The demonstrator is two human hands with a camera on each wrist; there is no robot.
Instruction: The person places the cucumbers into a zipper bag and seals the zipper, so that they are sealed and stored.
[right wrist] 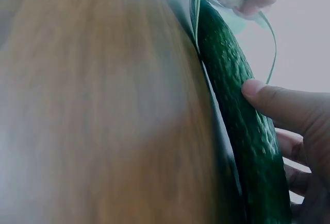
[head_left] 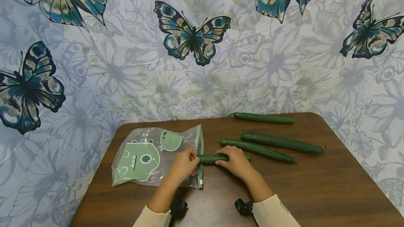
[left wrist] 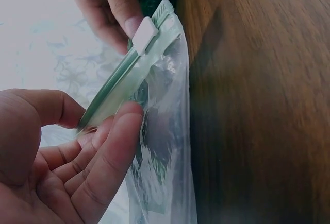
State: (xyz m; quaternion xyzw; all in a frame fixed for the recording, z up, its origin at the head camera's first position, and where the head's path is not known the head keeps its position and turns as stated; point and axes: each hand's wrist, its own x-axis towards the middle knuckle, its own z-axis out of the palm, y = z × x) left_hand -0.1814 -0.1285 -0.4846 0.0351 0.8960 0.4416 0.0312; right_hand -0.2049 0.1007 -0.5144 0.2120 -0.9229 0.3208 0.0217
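A clear zip bag point(head_left: 186, 137) with green cartoon prints lies flat at the table's left, its green-edged mouth facing right. My left hand point(head_left: 184, 164) pinches the upper edge of that mouth between thumb and fingers; the white slider point(left wrist: 145, 36) shows at one end of the edge. My right hand point(head_left: 235, 160) grips a dark green cucumber point(right wrist: 232, 90), thumb on one side and fingers on the other. In the right wrist view the cucumber's far tip is inside the open bag mouth. How deep it reaches is partly hidden by my left hand.
Two cucumbers lie slanted to the right, a nearer cucumber point(head_left: 262, 151) and a longer cucumber point(head_left: 284, 142). Another cucumber point(head_left: 265, 118) rests by the back edge of the brown wooden table point(head_left: 300, 192). A butterfly-patterned cloth point(head_left: 202, 83) hangs behind.
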